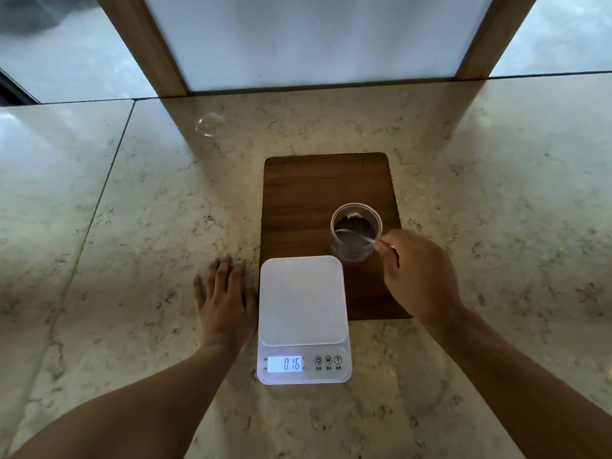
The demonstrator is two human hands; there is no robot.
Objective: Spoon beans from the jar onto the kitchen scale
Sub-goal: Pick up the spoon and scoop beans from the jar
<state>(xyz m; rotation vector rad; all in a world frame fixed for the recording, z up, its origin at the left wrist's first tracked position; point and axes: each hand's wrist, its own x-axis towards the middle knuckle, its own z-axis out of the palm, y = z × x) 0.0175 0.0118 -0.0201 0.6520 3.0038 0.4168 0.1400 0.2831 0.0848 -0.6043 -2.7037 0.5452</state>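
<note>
A clear glass jar point(356, 210) with dark beans point(354, 224) in its bottom stands on a wooden board point(298, 200). My right hand point(420, 276) grips the handle of a metal spoon point(352, 234), whose bowl reaches inside the jar. A white kitchen scale point(302, 299) sits just left of and nearer than the jar, its platform bare and its display point(285, 364) reading 0.16. My left hand point(222, 303) lies flat on the counter, fingers apart, against the scale's left side.
The marble counter point(132, 226) runs out to both sides. A small clear glass lid or dish point(209, 124) lies at the back left. A wood-framed frosted panel point(314, 41) stands behind the board.
</note>
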